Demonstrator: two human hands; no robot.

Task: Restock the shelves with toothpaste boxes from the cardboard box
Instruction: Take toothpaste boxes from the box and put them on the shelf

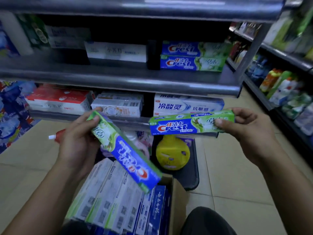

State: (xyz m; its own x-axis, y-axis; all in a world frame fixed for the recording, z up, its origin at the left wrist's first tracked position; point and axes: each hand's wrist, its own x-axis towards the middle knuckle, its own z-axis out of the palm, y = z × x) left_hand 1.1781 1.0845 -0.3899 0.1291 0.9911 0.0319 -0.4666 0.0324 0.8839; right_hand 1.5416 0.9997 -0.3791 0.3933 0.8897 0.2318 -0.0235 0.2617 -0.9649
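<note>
My left hand (79, 141) grips the green end of a blue-and-green Crest toothpaste box (128, 158) that slants down over the cardboard box (174, 197). My right hand (250, 128) grips the green end of a second Crest box (183, 126), held level in front of the lower shelf. The cardboard box below holds several more toothpaste boxes (110, 200) standing on edge. On the middle shelf (118, 77), at the right, two matching Crest boxes (191, 56) lie stacked.
The lower shelf carries white and red toothpaste boxes (186, 106). A yellow round bottle (171, 153) stands on a dark base behind the cardboard box. Another rack of bottles (279, 85) runs along the right. My knee (206, 221) is at the bottom right, on the tiled floor.
</note>
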